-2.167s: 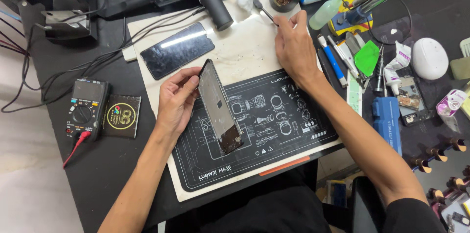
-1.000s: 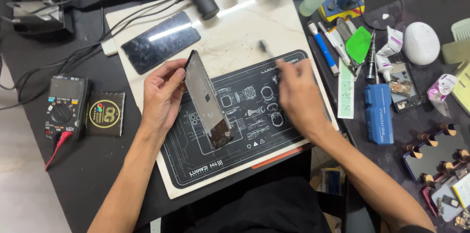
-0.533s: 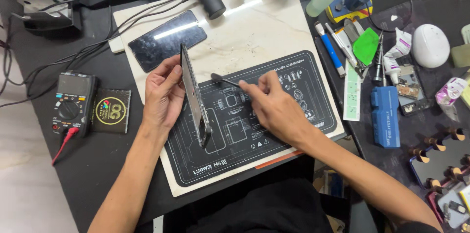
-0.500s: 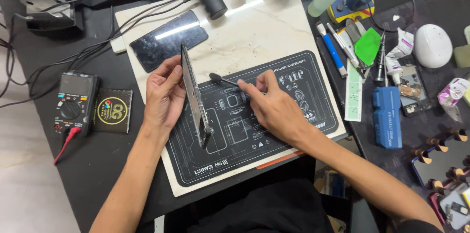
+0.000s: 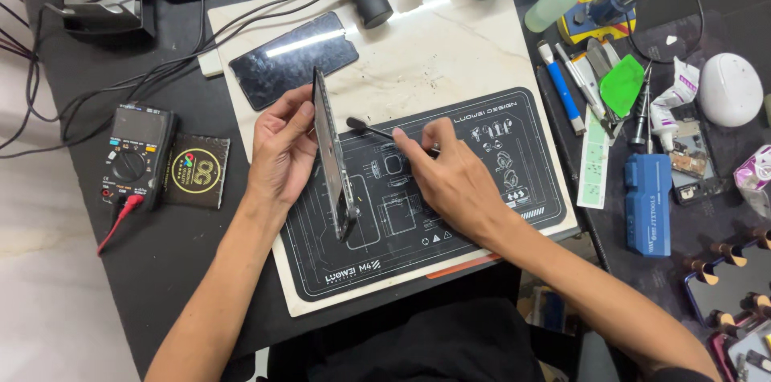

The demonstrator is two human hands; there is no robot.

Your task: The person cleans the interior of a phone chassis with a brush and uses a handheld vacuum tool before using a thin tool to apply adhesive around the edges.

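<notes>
Between the earlier frames and this one, the right hand (image 5: 456, 181) had come back from the far side of the white marble-patterned work slab (image 5: 450, 36) and brought a thin black-tipped brush tool (image 5: 384, 134) toward the phone, while the left hand (image 5: 281, 151) had turned the slim dark phone body (image 5: 332, 155) from lying nearly flat to standing on its long edge. On the black rubber repair mat with white printed diagrams (image 5: 450, 213), the phone stood almost upright, its lower end touching the mat, clamped by the left hand's fingers and thumb along its upper half. The right hand was closed on the brush tool in a pencil-like pinch, the dark tip just beside the phone's inner face; whether it touched could not be told. Beyond the mat's far left corner a separate black glass screen panel (image 5: 294, 59) lay flat on the slab. Left of the mat, off the slab, sat a black multimeter with red leads (image 5: 133, 157) and a small dark square packet (image 5: 197, 171). Right of the mat lay a blue rectangular tool case (image 5: 647, 204) and a green plastic pick (image 5: 622, 85).
</notes>
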